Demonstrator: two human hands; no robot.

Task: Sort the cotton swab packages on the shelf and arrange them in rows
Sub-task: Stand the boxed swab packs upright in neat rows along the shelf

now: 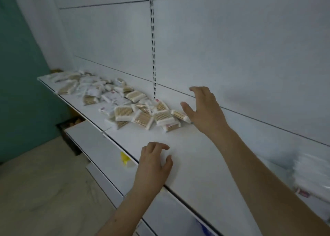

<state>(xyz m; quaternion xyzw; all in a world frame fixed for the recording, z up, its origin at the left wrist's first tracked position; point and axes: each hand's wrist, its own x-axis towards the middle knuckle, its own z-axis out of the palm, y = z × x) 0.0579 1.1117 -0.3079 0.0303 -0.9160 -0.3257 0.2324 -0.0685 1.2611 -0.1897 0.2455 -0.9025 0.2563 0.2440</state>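
Several cotton swab packages (pixel 125 112) lie in a loose, jumbled heap along the white shelf (pixel 187 155), from its far left end to the middle. Some show wooden sticks, others white labels. My right hand (pixel 205 111) hovers spread just right of the heap's near end, thumb close to one package (pixel 179 114), holding nothing. My left hand (pixel 153 162) rests over the shelf's front edge with fingers loosely bent and empty. A blurred stack of white packages (pixel 310 178) sits on the shelf at the far right.
A white back panel with a slotted upright (pixel 152 39) rises behind the shelf. Lower white shelves (pixel 92 143) step out beneath, with a small yellow item (pixel 125 158) on one. A teal wall (pixel 21 75) and pale floor (pixel 44 191) lie to the left.
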